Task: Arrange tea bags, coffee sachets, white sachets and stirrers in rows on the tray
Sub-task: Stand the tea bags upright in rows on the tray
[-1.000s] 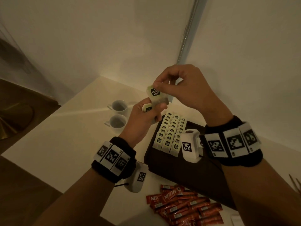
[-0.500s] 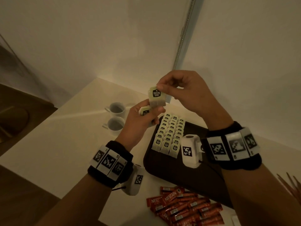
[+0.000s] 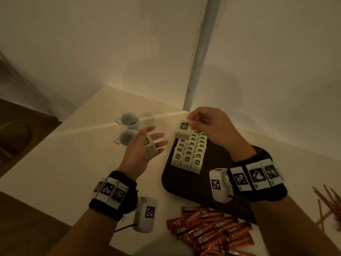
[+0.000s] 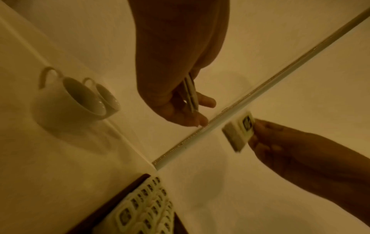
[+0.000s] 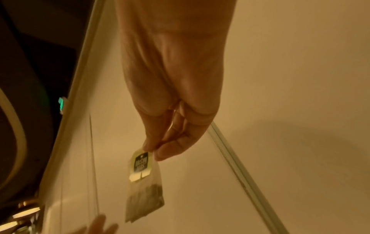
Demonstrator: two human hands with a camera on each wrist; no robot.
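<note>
Over the far end of the tray (image 3: 184, 189), the two hands had split apart; half a second before, they were bunched together working one tea bag between them. Right hand (image 3: 212, 126) now pinched that tea bag (image 3: 183, 129) by its tag, thumb and fingers closed on it, hanging it just above the back of the tea bag rows (image 3: 190, 154). Left hand (image 3: 142, 150) had dropped away to the left, fingers spread, but a spare tea bag (image 3: 150, 148) was still caught in the palm under the thumb. My read: the bags were separated and the right one was ready to go down at the back of the rows. Coffee sachets (image 3: 210, 231) sat heaped on the surface (image 3: 73, 154) near the tray's front edge, stirrers (image 3: 326, 204) off to the right, none on the tray yet. White sachets: none in view that I could make out.
</note>
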